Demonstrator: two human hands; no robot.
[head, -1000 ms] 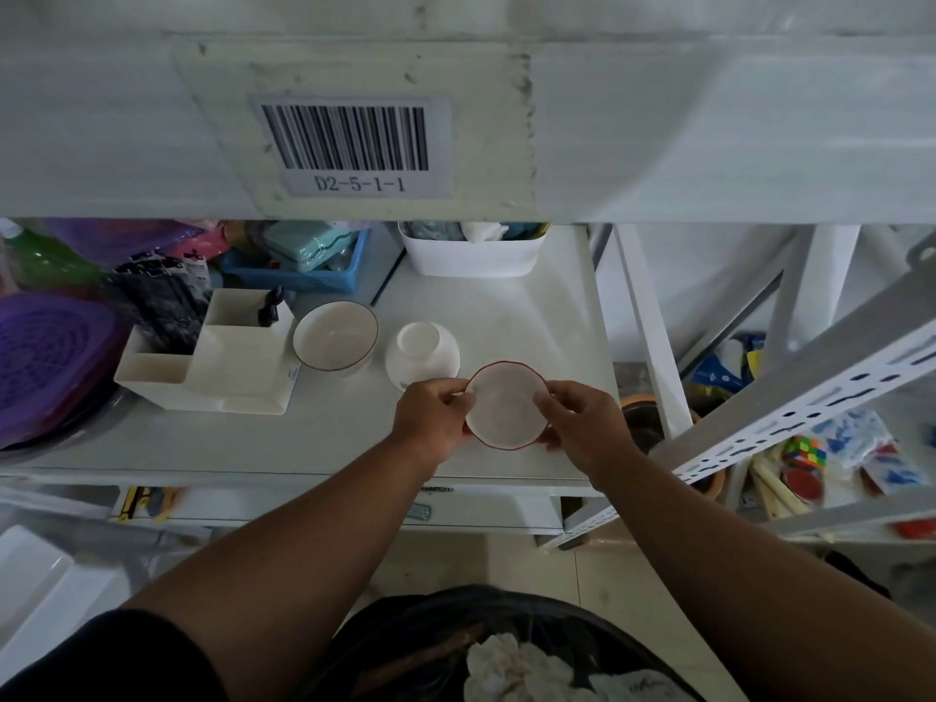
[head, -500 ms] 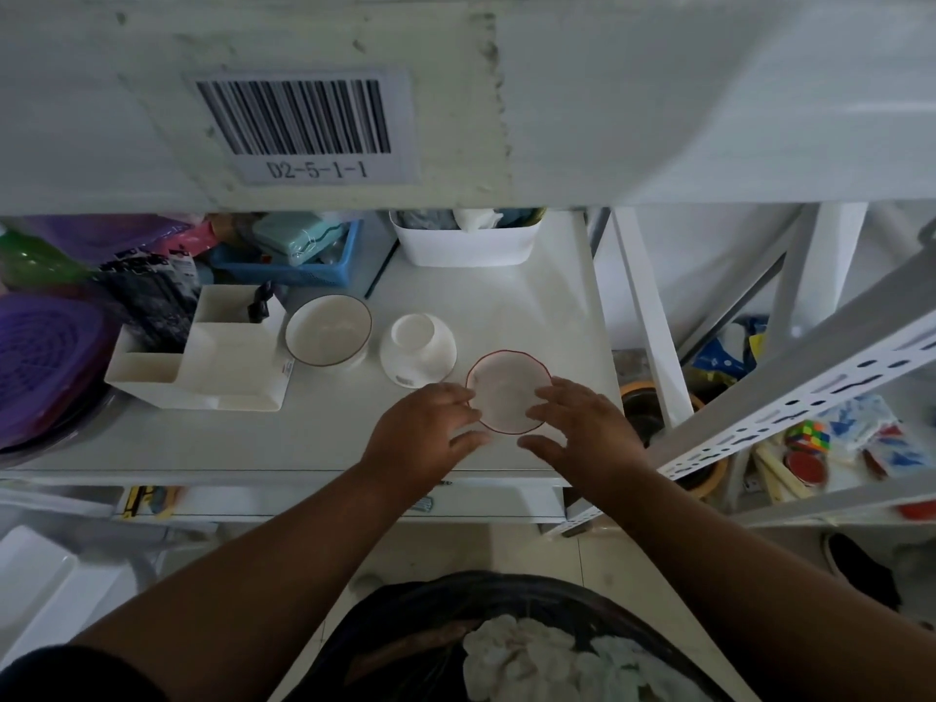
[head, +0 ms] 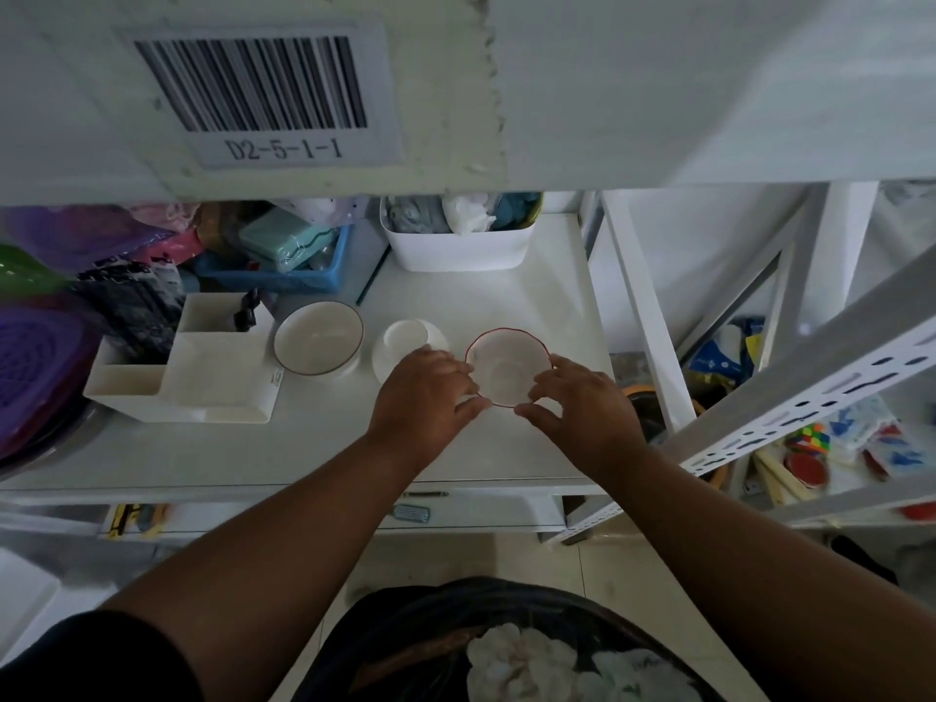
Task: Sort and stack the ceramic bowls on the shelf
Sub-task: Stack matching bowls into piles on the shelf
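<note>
Red-rimmed bowl (head: 508,366) upright on shelf (head: 496,296), left hand (head: 424,392) and right hand (head: 577,400) flanking, fingers loose.

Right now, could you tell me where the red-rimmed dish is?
The red-rimmed dish sits on the white shelf, between both hands, right of the upturned white bowl.

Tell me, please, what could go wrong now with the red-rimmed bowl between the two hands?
The red-rimmed bowl sits on the shelf close to the upside-down white bowl; the left hand lies between them and could knock one. The right hand only touches the rim loosely, so a lift may slip. The shelf's front edge is near, so a dropped bowl might fall.
</note>
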